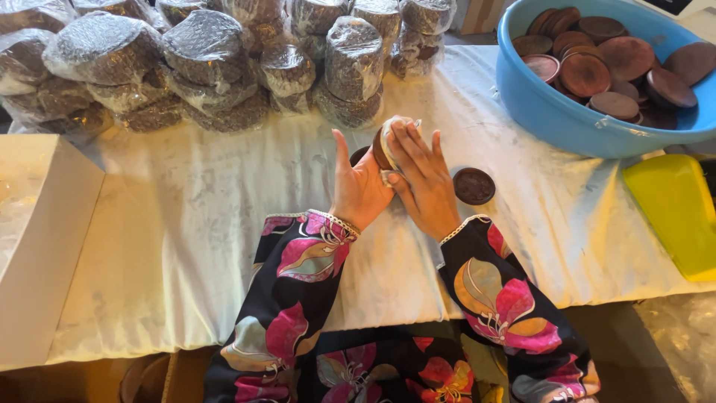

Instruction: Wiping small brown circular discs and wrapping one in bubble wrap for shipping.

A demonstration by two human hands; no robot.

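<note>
A: Report hand status, frame centre.

B: Both hands are working together. The left hand (360,186) is standing edge-up, palm cupping a stack of brown discs (383,145). The right hand (421,179) is pressing flat over clear wrap on that stack. Both are clamping it above the white cloth (224,224).

A: Adjacent items?

B: A single dark disc (474,186) is lying on the cloth just right of the right hand. A white box (41,231) is sitting at left, a yellow tray (675,213) at right.

A: Farther back?

B: Wrapped disc stacks (209,63) are piling at upper left. A blue basin (567,112) is holding loose discs at upper right.
</note>
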